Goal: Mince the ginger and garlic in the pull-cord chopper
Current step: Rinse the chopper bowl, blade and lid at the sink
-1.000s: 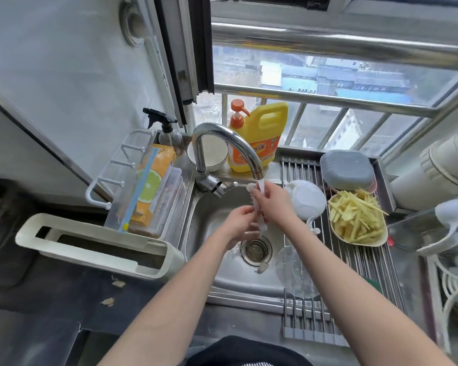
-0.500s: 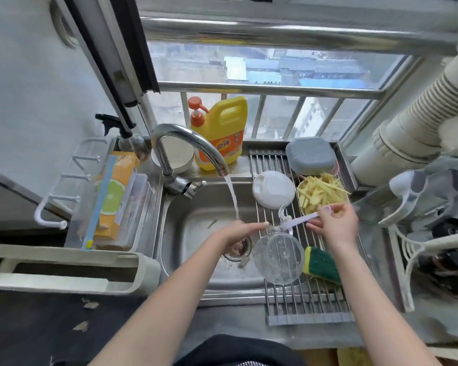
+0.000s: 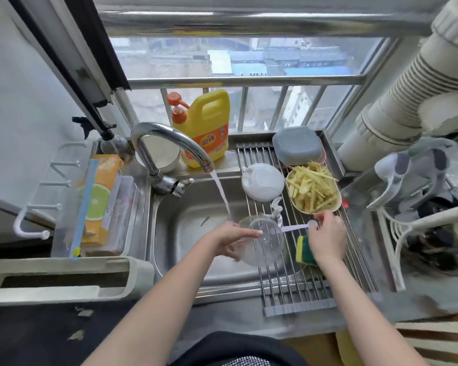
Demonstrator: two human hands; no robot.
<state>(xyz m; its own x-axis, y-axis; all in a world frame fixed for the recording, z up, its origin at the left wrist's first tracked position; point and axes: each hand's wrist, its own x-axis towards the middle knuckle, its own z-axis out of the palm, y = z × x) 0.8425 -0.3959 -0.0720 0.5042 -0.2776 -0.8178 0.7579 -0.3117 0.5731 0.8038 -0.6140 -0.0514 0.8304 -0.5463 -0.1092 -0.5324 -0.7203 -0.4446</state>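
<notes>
My left hand [image 3: 229, 240] grips the rim of the clear chopper bowl [image 3: 265, 244] at the sink's right edge, just beside the running water [image 3: 222, 196]. My right hand [image 3: 327, 240] pinches the round end of a small pale scraper [image 3: 295, 228] that lies across the roll-up rack [image 3: 302, 286]. The white chopper lid [image 3: 262, 180] rests on the rack farther back. In front of the lid, the white blade piece [image 3: 276, 208] stands upright. A dish of ginger strips [image 3: 312, 190] sits to the right of the lid. No garlic shows.
The tap [image 3: 169, 143] runs into the steel sink [image 3: 191, 233]. A yellow-green sponge [image 3: 303, 250] lies on the rack under my right hand. Behind stand a yellow soap jug [image 3: 209, 128], a metal bowl and a grey lidded box [image 3: 296, 146]. A dish rack [image 3: 64, 276] is on the left.
My left hand has taken hold of the clear bowl and drawn it toward the water. My right hand has lowered the scraper onto the rack. The view has shifted left and closer.
</notes>
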